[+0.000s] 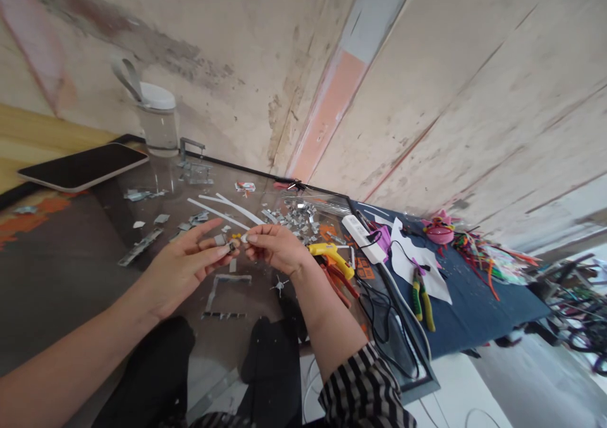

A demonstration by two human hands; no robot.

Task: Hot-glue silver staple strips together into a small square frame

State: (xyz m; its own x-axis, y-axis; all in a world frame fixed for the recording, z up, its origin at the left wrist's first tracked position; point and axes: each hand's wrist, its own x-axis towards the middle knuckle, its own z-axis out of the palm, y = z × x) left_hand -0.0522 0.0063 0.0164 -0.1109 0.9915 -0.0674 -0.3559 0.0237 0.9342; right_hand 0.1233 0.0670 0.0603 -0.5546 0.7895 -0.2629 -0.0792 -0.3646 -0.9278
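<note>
My left hand (190, 260) pinches a small dark metallic piece (232, 246) between thumb and fingers. Close beside it, my right hand (279, 246) has thumb and forefinger closed on a small whitish piece (244, 239), too small to name. Both hands are held above a glass-topped table (142, 295), fingertips almost meeting. White strips (237, 205) lie just beyond them. A heap of silvery scraps (298, 219) spreads behind my right hand. Nearer me are a grey rectangular frame piece (227, 279) and a small star-shaped piece (279, 285).
A yellow glue gun (332, 258) and red-handled pliers (339, 282) lie right of my right forearm. Beyond are a white power strip (363, 238), its cables, and green-handled pliers (422, 301) on dark cloth (484, 308). A phone (85, 165) and a lidded bottle (160, 121) stand far left.
</note>
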